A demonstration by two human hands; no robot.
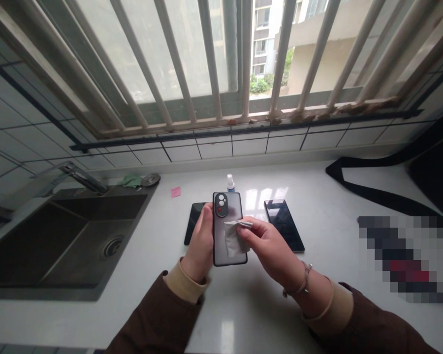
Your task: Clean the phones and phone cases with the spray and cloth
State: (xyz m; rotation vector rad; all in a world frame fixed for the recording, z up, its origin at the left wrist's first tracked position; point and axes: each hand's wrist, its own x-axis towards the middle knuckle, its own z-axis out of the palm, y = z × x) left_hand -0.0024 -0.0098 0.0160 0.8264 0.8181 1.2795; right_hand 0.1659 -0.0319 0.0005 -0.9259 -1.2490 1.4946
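Sink basin of dark metal [40, 246] is sitting at your left, showing only its round drain. Your left hand [201, 241] is gripping the left edge of the grey, matte-cased phone [228, 228], held above the white countertop [317, 196] with its back up, camera end pointing away from you, long axis running front to back. Your right hand [266, 243] is pinching a small white cloth [235, 236] against the phone's back. Two black phones [283, 223] are lying flat beside it, with a small spray bottle [230, 182] behind.
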